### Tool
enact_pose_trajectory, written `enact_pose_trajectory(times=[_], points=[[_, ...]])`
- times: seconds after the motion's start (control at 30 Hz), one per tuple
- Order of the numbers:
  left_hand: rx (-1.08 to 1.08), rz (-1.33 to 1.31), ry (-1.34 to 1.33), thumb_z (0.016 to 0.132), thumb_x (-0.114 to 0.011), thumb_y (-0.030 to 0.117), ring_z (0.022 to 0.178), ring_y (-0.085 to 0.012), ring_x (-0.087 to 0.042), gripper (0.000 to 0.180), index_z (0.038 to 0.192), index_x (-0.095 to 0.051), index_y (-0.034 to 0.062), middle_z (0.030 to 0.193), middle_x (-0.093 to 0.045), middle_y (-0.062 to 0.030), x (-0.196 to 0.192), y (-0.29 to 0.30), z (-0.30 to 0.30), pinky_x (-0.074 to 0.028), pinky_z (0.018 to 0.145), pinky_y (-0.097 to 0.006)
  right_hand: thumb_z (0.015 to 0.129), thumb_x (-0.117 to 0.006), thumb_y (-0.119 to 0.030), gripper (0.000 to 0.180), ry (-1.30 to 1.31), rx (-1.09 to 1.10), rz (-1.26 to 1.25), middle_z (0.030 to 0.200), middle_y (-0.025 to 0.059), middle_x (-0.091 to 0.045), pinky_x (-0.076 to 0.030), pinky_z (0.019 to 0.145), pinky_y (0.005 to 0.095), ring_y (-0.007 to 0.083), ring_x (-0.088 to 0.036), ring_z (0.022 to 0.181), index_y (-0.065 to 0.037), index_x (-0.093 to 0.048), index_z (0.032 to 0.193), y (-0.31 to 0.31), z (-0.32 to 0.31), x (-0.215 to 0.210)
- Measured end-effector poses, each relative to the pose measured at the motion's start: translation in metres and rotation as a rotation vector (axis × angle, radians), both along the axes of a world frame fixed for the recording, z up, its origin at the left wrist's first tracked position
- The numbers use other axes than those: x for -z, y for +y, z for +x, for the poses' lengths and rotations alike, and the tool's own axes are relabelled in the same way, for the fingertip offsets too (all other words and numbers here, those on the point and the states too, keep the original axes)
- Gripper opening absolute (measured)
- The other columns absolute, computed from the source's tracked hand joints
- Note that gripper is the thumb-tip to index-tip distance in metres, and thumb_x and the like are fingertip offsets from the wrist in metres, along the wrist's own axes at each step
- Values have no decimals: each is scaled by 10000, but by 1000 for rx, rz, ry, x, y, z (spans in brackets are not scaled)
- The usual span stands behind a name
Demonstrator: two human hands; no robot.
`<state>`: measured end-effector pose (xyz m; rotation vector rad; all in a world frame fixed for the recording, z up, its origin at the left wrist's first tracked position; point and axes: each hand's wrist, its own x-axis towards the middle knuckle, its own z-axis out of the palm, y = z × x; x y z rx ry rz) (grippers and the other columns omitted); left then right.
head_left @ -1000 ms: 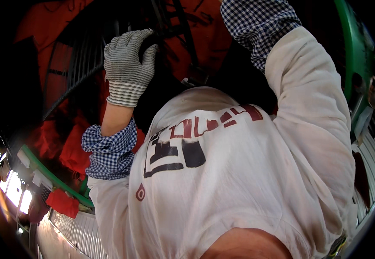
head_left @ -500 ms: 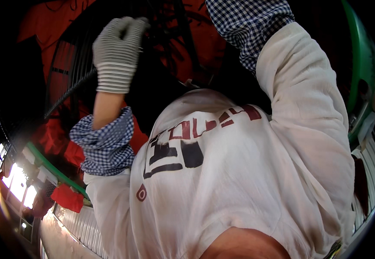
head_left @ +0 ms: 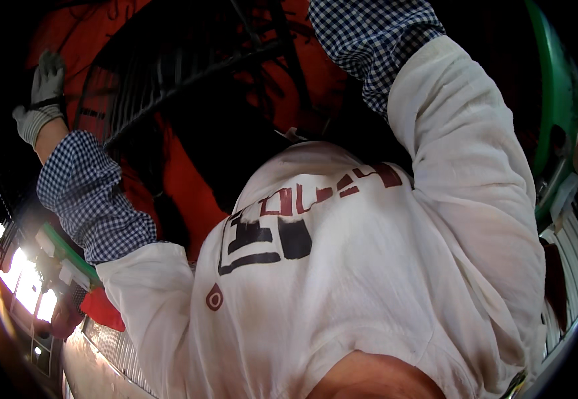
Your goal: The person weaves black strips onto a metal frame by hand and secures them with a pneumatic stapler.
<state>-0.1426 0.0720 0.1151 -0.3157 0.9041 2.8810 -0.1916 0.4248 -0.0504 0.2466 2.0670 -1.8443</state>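
My left hand (head_left: 44,96), in a pale glove with a striped cuff, is stretched out at the far left over a red surface (head_left: 192,189). Its fingers point away from me, extended, with the thumb apart. A thin dark strip (head_left: 47,103) crosses the glove; whether it lies over or under the hand I cannot tell. To the right of this hand is a black rack of parallel bars (head_left: 162,83). My right arm reaches past the top edge, where a blue-and-white checked sleeve (head_left: 385,50) shows but the hand does not.
Thin dark bent pieces lie on the red surface beyond the rack. A green curved frame (head_left: 558,86) borders the right side, and another green edge (head_left: 69,253) runs at the left near a red cloth (head_left: 102,309). Bright windows (head_left: 26,282) glare at the lower left.
My left hand has swung left and outward, from over the rack to its far left side. More of the rack shows now. The right sleeve has shifted slightly left.
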Motion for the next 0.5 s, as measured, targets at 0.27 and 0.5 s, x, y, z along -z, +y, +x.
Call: enact_pose_trajectory(times=[0.27, 0.5], points=[[-175, -146, -247, 941, -450, 704, 1432, -377, -357, 889, 1541, -333, 58, 1580, -378, -171, 63, -61, 31, -294, 1177, -539, 928, -684, -256, 215, 56, 78, 27, 660, 80, -640, -453, 435, 353, 199, -555, 477, -50, -708, 870, -4, -2, 24], [-466, -21, 57, 967, -469, 623, 1304, -390, -465, 828, 1489, -390, -15, 1505, -449, -209, -6, -159, 39, -359, 1133, -526, 879, -719, -258, 198, -18, 141, 55, 579, 64, -600, -415, 419, 346, 207, -525, 431, -74, -720, 808, -4, 2, 40]])
